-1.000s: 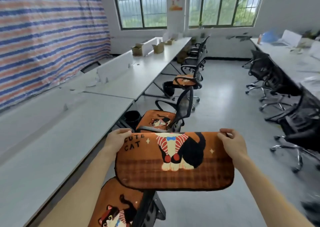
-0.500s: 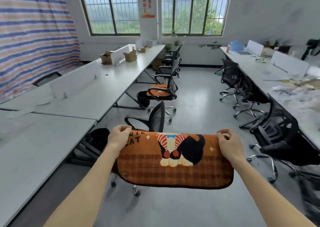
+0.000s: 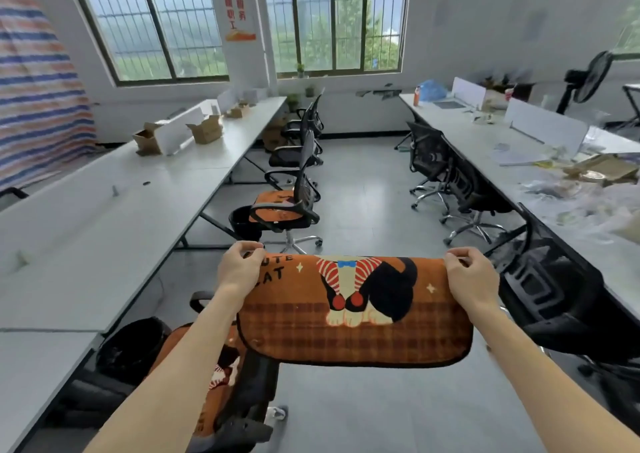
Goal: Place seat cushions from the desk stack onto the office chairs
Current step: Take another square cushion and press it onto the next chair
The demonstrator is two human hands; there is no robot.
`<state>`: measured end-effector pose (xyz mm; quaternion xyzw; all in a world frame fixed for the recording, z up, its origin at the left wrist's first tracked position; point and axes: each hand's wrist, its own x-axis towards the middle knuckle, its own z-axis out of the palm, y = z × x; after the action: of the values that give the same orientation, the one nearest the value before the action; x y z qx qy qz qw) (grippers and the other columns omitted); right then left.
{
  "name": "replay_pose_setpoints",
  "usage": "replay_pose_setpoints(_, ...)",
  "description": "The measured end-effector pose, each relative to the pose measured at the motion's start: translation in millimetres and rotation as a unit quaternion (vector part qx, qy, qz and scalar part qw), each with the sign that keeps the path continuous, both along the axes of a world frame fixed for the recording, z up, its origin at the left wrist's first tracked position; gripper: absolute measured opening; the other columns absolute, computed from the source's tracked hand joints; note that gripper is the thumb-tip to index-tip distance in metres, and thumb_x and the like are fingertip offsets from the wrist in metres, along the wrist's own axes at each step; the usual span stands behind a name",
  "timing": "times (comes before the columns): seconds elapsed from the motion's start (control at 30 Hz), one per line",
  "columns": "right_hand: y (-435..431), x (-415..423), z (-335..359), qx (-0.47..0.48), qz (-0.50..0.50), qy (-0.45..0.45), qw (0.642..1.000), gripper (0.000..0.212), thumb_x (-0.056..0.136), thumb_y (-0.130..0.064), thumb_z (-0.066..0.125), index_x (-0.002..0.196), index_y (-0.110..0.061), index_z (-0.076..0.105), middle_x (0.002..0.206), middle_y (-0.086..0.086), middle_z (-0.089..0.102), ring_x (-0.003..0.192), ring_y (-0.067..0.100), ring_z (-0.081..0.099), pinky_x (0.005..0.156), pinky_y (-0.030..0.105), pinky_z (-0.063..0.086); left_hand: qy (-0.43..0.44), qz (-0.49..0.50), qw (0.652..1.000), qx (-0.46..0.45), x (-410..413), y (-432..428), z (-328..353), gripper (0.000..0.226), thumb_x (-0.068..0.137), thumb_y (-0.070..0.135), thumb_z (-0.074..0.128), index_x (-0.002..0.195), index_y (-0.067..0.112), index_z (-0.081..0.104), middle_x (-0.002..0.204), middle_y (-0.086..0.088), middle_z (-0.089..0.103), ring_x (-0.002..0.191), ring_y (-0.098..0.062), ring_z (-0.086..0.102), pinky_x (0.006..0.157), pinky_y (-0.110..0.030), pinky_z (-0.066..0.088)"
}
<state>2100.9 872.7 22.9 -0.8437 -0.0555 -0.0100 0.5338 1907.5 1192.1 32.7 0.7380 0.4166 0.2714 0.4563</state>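
I pinch the cushion by its top corners with my left hand and right hand, hanging over the aisle, and it may flop or slip toward that seemingly bare right chair.

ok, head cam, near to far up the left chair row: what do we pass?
Cushioned chair at the left arm → second cushioned chair → bare black chair → last black chair near the windows.
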Motion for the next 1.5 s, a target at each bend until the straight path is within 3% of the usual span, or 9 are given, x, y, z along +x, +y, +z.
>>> replay_pose_setpoints(0.23, 68.0, 163.8, -11.5, 0.019, 0.007, -0.002, 1.0, 0.018, 0.097, -0.03, 0.057, 0.106, -0.017, 0.067, 0.103, 0.001, 0.063, 0.099, 0.023, 0.057, 0.081, 0.033, 0.04, -0.004, -0.004, 1.0, 0.008, 158.2, 68.2, 5.3, 0.009, 0.094, 0.032, 0.063, 0.101, 0.029, 0.067, 0.096, 0.013, 0.059, 0.088, -0.011, 0.058, 0.068, -0.028, 0.047)
replay_pose_setpoints(0.43, 137.3, 303.6, -6.7, 0.007, 0.014, -0.005, 1.0, 0.021, 0.096, -0.031, 0.058, 0.107, -0.015, 0.068, 0.105, 0.002, 0.066, 0.098, 0.021, 0.057, 0.083, 0.032, 0.04, 0.001, 0.016, 1.0, 0.003, 285.9, 133.4, 2.7, 0.007, 0.093, 0.034, 0.064, 0.098, 0.029, 0.068, 0.096, 0.01, 0.059, 0.097, -0.023, 0.063, 0.085, -0.041, 0.055)
replay_pose_setpoints(0.6, 202.8, 402.1, -26.5, -0.007, 0.026, 0.013, 1.0, 0.022, 0.096, -0.031, 0.058, 0.107, -0.015, 0.068, 0.106, 0.002, 0.065, 0.1, 0.021, 0.057, 0.084, 0.032, 0.042, 0.009, 0.031, 0.999, -0.013, 377.3, 194.6, -21.0, 0.009, 0.093, 0.035, 0.065, 0.099, 0.028, 0.068, 0.112, 0.0, 0.062, 0.103, -0.022, 0.061, 0.09, -0.044, 0.054)
replay_pose_setpoints(0.77, 279.0, 499.7, -48.6, -0.015, 0.025, 0.021, 0.999, 0.019, 0.096, -0.031, 0.058, 0.105, -0.017, 0.067, 0.104, 0.001, 0.065, 0.098, 0.021, 0.057, 0.085, 0.034, 0.045, 0.022, 0.026, 0.999, -0.02, 482.2, 277.2, -44.1, 0.013, 0.092, 0.035, 0.066, 0.102, 0.026, 0.068, 0.11, 0.003, 0.063, 0.1, -0.019, 0.06, 0.082, -0.034, 0.049)
replay_pose_setpoints(0.9, 341.4, 584.9, -48.9, -0.018, 0.003, 0.024, 1.0, 0.019, 0.096, -0.03, 0.057, 0.108, -0.018, 0.067, 0.104, 0.0, 0.065, 0.098, 0.02, 0.057, 0.084, 0.032, 0.043, 0.01, 0.006, 0.999, -0.03, 579.5, 347.6, -44.3, 0.016, 0.092, 0.033, 0.067, 0.103, 0.022, 0.069, 0.094, 0.011, 0.059, 0.096, -0.019, 0.061, 0.085, -0.038, 0.053)
replay_pose_setpoints(1.1, 413.3, 699.5, -27.8, -0.01, -0.035, 0.025, 0.999, 0.018, 0.097, -0.029, 0.057, 0.106, -0.017, 0.066, 0.104, -0.003, 0.062, 0.099, 0.017, 0.054, 0.083, 0.031, 0.04, 0.016, -0.034, 0.999, -0.031, 715.4, 427.8, -24.5, 0.016, 0.094, 0.034, 0.065, 0.105, 0.022, 0.068, 0.102, 0.003, 0.063, 0.085, -0.013, 0.06, 0.07, -0.031, 0.05)
replay_pose_setpoints(1.33, 486.9, 835.9, -39.1, 0.003, -0.075, 0.035, 0.997, 0.016, 0.095, -0.028, 0.059, 0.101, -0.016, 0.068, 0.103, 0.002, 0.067, 0.098, 0.022, 0.059, 0.082, 0.032, 0.042, 0.03, -0.056, 0.998, -0.01, 861.9, 507.9, -26.9, 0.018, 0.094, 0.037, 0.064, 0.106, 0.024, 0.068, 0.12, 0.001, 0.062, 0.109, -0.018, 0.057, 0.089, -0.035, 0.048)
replay_pose_setpoints(1.5, 553.2, 951.7, -64.6, 0.01, -0.063, 0.059, 0.996, 0.018, 0.095, -0.03, 0.06, 0.104, -0.016, 0.068, 0.105, 0.004, 0.069, 0.099, 0.025, 0.061, 0.084, 0.037, 0.048, 0.048, -0.043, 0.998, -0.017, 968.0, 567.4, -44.4, 0.018, 0.094, 0.038, 0.064, 0.107, 0.026, 0.066, 0.116, 0.0, 0.064, 0.107, -0.022, 0.061, 0.089, -0.039, 0.051)
